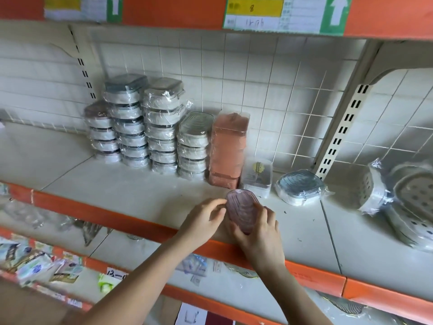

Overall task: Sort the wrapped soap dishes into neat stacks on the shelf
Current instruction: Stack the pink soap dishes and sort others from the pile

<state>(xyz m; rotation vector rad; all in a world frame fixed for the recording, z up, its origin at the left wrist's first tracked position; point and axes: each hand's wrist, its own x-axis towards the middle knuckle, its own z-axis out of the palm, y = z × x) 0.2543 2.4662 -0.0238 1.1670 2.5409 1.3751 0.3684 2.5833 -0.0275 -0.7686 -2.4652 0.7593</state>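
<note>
Gripping a pink soap dish (pixel 241 212) between both hands, left hand (pixel 201 219) fingers pinching its left edge, right hand (pixel 260 233) cupping beneath, over the shelf (pixel 140 184) front, wrapped stacks (pixel 145 127) at eleven o'clock, blue dish (pixel 300 187) at two o'clock.

"8" on yellow shelf label (pixel 254 8)

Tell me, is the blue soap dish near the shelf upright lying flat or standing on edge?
Lying flat: the blue soap dish rests base down on the shelf, ribbed top facing up.
</note>
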